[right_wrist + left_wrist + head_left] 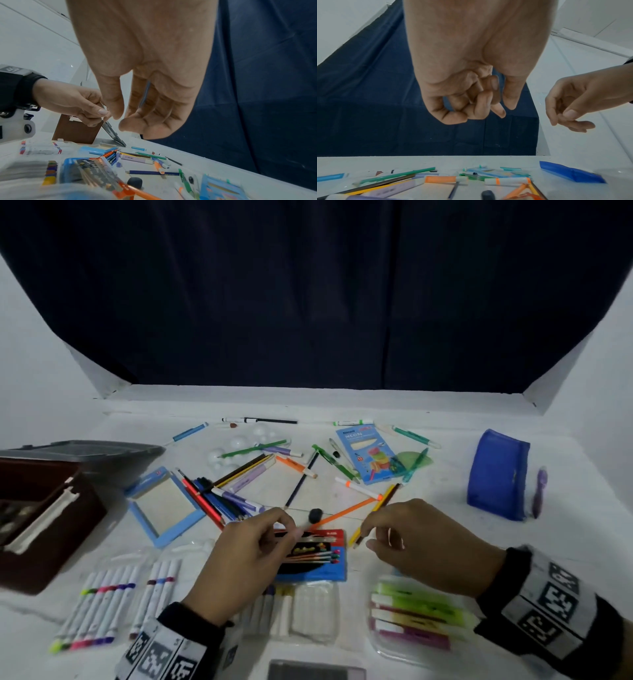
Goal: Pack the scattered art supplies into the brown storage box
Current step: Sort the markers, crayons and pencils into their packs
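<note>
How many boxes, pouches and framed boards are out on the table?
Boxes: 2, brown plastic storage box, light blue Neon cardboard box
Pouches: 1, dark blue fabric zip pouch
Framed boards: 1, light blue-framed rectangular board
Total: 4

storage box: brown
pencil pouch, far right: blue
wrist bands: black-and-white squares
backdrop: navy
table: white

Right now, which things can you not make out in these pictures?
- brown storage box: contents, head view, cut by left edge.
- left hand, right hand: whether they pinch something; too thin, fingers cover it.
- brush pack: head view, left hand covers part.
- grey object: head view, cut by bottom edge.
</note>
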Action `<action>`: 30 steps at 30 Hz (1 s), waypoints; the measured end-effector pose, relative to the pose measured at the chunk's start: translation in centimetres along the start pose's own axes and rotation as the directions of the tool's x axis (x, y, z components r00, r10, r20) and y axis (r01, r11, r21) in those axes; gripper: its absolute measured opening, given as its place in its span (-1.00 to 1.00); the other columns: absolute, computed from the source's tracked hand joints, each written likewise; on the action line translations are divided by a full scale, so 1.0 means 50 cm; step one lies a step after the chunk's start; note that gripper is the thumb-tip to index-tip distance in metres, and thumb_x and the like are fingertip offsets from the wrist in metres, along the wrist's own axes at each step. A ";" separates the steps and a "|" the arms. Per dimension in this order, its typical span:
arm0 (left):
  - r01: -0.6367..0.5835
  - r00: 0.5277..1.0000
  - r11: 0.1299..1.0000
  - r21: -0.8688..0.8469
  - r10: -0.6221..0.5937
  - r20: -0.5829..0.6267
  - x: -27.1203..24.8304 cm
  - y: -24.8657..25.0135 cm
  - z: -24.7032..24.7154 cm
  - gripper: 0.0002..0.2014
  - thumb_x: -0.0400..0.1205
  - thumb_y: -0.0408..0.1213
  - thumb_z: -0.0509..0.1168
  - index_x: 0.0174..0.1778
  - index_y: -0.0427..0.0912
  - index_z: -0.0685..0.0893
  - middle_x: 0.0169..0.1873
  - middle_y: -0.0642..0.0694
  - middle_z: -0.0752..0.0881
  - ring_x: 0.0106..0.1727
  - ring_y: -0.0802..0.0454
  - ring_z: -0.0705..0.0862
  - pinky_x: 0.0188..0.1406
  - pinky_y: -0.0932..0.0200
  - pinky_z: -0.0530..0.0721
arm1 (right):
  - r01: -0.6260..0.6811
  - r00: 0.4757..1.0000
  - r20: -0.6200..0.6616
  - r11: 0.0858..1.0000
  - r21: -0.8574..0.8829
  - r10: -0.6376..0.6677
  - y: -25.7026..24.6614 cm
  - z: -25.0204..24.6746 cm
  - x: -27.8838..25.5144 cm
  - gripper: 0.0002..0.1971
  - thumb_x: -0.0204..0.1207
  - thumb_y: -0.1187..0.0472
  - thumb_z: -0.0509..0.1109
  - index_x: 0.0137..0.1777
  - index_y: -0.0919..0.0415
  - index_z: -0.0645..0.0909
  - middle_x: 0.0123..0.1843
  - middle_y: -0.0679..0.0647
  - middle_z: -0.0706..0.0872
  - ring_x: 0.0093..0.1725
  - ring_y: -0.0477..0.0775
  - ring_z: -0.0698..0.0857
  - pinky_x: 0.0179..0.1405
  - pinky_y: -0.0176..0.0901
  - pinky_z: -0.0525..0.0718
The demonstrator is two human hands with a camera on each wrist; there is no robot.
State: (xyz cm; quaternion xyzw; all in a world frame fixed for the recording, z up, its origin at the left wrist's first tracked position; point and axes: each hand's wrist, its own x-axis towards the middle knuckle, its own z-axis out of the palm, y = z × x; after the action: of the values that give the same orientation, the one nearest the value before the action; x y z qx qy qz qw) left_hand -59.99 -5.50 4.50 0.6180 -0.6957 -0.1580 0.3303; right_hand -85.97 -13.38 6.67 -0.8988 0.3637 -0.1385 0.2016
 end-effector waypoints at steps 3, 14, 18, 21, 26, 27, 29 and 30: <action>-0.003 1.000 0.999 -0.041 0.004 0.026 0.006 -0.064 -0.045 -0.82 0.67 0.06 0.31 -0.19 0.10 0.64 -0.57 -0.07 0.51 -0.51 0.01 0.44 -0.48 0.25 0.31 | -0.017 0.997 0.072 0.995 -0.096 0.024 -0.048 0.016 0.056 -0.86 0.61 -0.07 0.30 0.07 -0.14 0.63 -0.15 -0.20 0.69 -0.18 -0.18 0.63 -0.13 -0.24 0.64; -0.114 0.984 0.993 0.031 0.108 0.144 0.195 -0.296 -0.146 -0.89 0.71 -0.10 0.30 0.10 0.08 0.70 -0.14 0.13 0.65 -0.12 0.22 0.62 -0.10 0.19 0.62 | -0.287 0.945 0.106 0.942 -0.173 0.308 -0.085 0.101 0.324 -0.69 0.65 0.04 0.28 0.32 0.08 0.62 0.22 0.01 0.67 0.15 0.02 0.62 0.16 -0.03 0.63; -0.221 0.948 0.969 0.113 0.186 0.259 0.330 -0.333 -0.091 -0.79 0.76 -0.22 0.19 0.22 -0.03 0.68 0.04 0.00 0.68 0.08 -0.03 0.63 0.11 0.02 0.59 | -0.370 0.923 0.028 0.907 -0.199 0.383 -0.064 0.133 0.397 -0.74 0.63 0.23 0.22 0.19 0.23 0.67 0.21 0.15 0.71 0.15 0.15 0.67 0.13 0.01 0.67; -0.220 0.916 0.956 0.194 0.134 0.379 0.408 -0.349 -0.040 -0.62 0.71 -0.41 0.14 0.42 -0.09 0.60 0.35 -0.10 0.63 0.35 -0.14 0.55 0.34 0.03 0.52 | -0.381 0.917 0.017 0.887 -0.262 0.399 -0.051 0.165 0.438 -0.74 0.60 0.31 0.21 0.19 0.22 0.67 0.21 0.16 0.70 0.21 0.17 0.65 0.18 -0.05 0.63; -0.270 0.864 0.888 0.372 0.054 0.500 0.489 -0.368 0.011 -0.53 0.62 -0.43 0.16 0.47 -0.07 0.54 0.42 -0.08 0.55 0.42 -0.16 0.49 0.42 -0.05 0.48 | -0.404 0.896 0.029 0.841 -0.359 0.442 -0.022 0.204 0.471 -0.75 0.55 0.34 0.23 0.17 0.21 0.62 0.23 0.21 0.68 0.22 0.22 0.66 0.20 0.01 0.66; -0.281 0.866 0.877 0.390 0.057 0.497 0.497 -0.372 0.016 -0.56 0.60 -0.44 0.18 0.40 -0.07 0.59 0.35 -0.09 0.57 0.40 -0.15 0.52 0.39 -0.04 0.51 | -0.410 0.892 0.030 0.837 -0.363 0.450 -0.019 0.204 0.471 -0.75 0.54 0.36 0.24 0.19 0.23 0.61 0.25 0.21 0.67 0.24 0.22 0.65 0.21 0.01 0.66; -0.285 0.870 0.876 0.388 0.067 0.488 0.509 -0.379 0.026 -0.63 0.57 -0.46 0.20 0.23 -0.08 0.69 0.23 -0.11 0.62 0.34 -0.12 0.57 0.33 0.01 0.54 | -0.422 0.889 0.017 0.834 -0.355 0.457 -0.014 0.202 0.468 -0.73 0.54 0.41 0.24 0.21 0.26 0.59 0.26 0.22 0.64 0.27 0.22 0.63 0.21 -0.03 0.62; -0.287 0.874 0.880 0.378 0.078 0.480 0.514 -0.381 0.031 -0.68 0.58 -0.46 0.22 0.15 -0.08 0.72 0.18 -0.11 0.63 0.31 -0.11 0.59 0.29 0.05 0.55 | -0.430 0.890 -0.001 0.838 -0.337 0.456 -0.011 0.200 0.465 -0.74 0.54 0.42 0.24 0.18 0.27 0.60 0.24 0.22 0.65 0.25 0.21 0.63 0.18 -0.06 0.61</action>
State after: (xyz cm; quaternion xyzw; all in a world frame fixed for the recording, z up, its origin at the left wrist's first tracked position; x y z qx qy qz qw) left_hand -47.07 -34.14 -1.83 0.5520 -0.8270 -0.1037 0.0262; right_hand -65.46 -26.91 0.48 -0.8157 0.5713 0.0102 0.0898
